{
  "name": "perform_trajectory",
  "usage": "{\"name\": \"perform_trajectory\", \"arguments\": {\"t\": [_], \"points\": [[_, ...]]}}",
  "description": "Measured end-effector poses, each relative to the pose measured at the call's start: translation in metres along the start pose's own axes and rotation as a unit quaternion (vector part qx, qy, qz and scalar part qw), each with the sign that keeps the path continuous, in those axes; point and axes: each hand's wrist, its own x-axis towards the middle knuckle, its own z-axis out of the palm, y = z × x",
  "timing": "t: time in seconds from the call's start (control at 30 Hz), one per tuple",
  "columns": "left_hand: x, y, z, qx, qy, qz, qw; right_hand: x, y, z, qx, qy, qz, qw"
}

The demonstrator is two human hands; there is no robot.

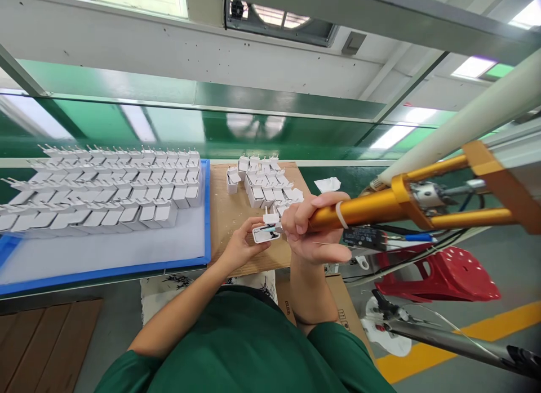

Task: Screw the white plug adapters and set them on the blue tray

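My left hand (237, 248) grips a small white charger housing (260, 235) between thumb and fingers, its open side facing up. Wrapped round a gold-coloured power screwdriver (363, 209) is my right hand (306, 227); the thumb sticks out from the grip. The tool lies nearly level, its thin tip end at the housing. Whether the tip touches a screw inside cannot be made out. Just beyond my hands, a cluster of similar white housings (264, 186) with thin pins stands on a cardboard sheet (224, 213).
On the left, a blue-rimmed tray (207, 213) holds many rows of white housings (114, 184). A crumpled white paper (327, 184) lies behind the screwdriver. Cables, a red stool (456, 275) and a metal stand pole (443, 339) are at the right.
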Motion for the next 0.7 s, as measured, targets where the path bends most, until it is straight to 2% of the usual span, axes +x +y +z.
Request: {"name": "perform_trajectory", "arguments": {"t": [0.2, 0.33, 0.5, 0.7], "points": [[0.003, -0.005, -0.021, 0.163, 0.040, -0.062, 0.984, 0.000, -0.003, -0.003, -0.013, 0.012, 0.008, 1.000], [0.007, 0.001, -0.022, 0.170, 0.040, -0.081, 0.981, -0.001, -0.004, -0.007, -0.033, 0.033, 0.026, 0.999], [0.020, 0.004, -0.015, 0.200, 0.049, -0.050, 0.977, -0.003, -0.004, -0.012, -0.038, 0.045, 0.031, 0.998], [0.028, -0.004, -0.011, 0.268, 0.053, 0.045, 0.961, -0.003, -0.005, -0.018, -0.029, 0.027, 0.022, 0.999]]}}
